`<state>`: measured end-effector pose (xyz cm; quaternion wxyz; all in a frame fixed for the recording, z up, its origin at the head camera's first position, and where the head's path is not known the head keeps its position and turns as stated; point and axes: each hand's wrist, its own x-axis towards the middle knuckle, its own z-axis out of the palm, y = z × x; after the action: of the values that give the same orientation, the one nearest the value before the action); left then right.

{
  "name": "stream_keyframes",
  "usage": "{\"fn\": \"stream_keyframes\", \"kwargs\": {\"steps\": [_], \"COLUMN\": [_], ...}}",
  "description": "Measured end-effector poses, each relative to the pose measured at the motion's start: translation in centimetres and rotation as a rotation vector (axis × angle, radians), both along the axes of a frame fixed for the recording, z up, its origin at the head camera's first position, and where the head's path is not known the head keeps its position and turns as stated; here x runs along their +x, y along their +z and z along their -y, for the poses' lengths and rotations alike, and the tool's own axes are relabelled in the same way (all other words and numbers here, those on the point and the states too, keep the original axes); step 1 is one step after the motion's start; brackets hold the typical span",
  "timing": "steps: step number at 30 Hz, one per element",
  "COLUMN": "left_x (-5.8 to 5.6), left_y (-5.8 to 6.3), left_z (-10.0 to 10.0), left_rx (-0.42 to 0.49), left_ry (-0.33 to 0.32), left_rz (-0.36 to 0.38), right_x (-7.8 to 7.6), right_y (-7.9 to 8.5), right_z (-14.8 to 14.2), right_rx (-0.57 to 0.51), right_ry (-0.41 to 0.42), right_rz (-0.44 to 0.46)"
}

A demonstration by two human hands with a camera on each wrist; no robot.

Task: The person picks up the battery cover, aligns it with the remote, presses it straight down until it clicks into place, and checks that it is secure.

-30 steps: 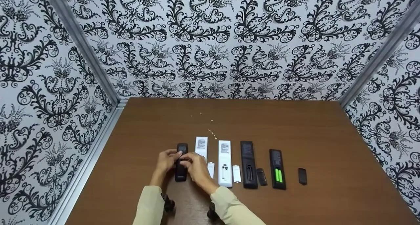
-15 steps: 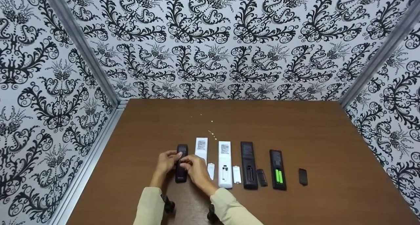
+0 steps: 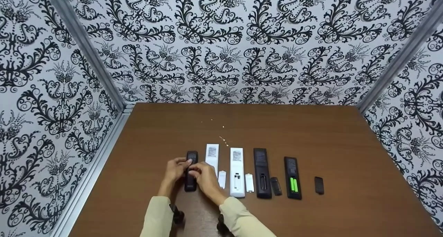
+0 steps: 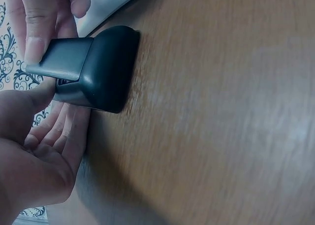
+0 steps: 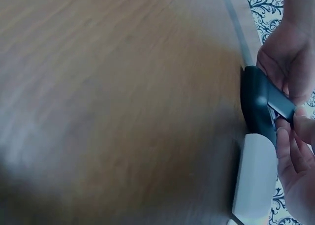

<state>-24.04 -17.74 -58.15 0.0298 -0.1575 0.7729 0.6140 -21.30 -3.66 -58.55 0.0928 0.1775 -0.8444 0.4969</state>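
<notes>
The leftmost black remote control lies back side up on the table. My left hand grips its left side, with the thumb over the battery end in the left wrist view. From the right, my right hand pinches the remote's battery cover between thumb and fingers. The cover sits tilted, its inner end raised above the body and its other end against the remote's end. A dark gap shows under it in both wrist views, partly hidden by fingers.
To the right lie two white remotes near the hands, and white covers. Farther on are a black remote, its cover, a black remote with green batteries and another cover. Patterned walls enclose the table.
</notes>
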Motion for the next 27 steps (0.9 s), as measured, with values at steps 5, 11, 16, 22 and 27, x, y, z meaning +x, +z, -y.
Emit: {"fn": "stream_keyframes", "kwargs": {"steps": [5,11,16,22,27], "left_x": [0.05,0.14,0.19,0.18,0.12], "left_y": [0.05,0.08,0.09,0.07,-0.05], "left_z": [-0.07,0.0,0.16,0.34,0.52], "left_rx": [-0.008,-0.008,-0.002,0.006,0.042], "left_ry": [-0.001,0.002,-0.008,-0.029,-0.039], "left_rz": [0.006,0.014,0.033,0.05,0.057], "right_x": [0.03,0.18,0.39,0.63,0.79], "right_y": [-0.06,0.03,-0.01,-0.32,-0.21], "right_z": [0.12,0.23,0.37,0.56,0.79], "right_rx": [0.051,0.11,0.122,0.091,0.072], "right_ry": [-0.016,-0.036,-0.035,-0.018,-0.035], "right_rz": [-0.018,-0.045,-0.064,-0.062,-0.02]}}
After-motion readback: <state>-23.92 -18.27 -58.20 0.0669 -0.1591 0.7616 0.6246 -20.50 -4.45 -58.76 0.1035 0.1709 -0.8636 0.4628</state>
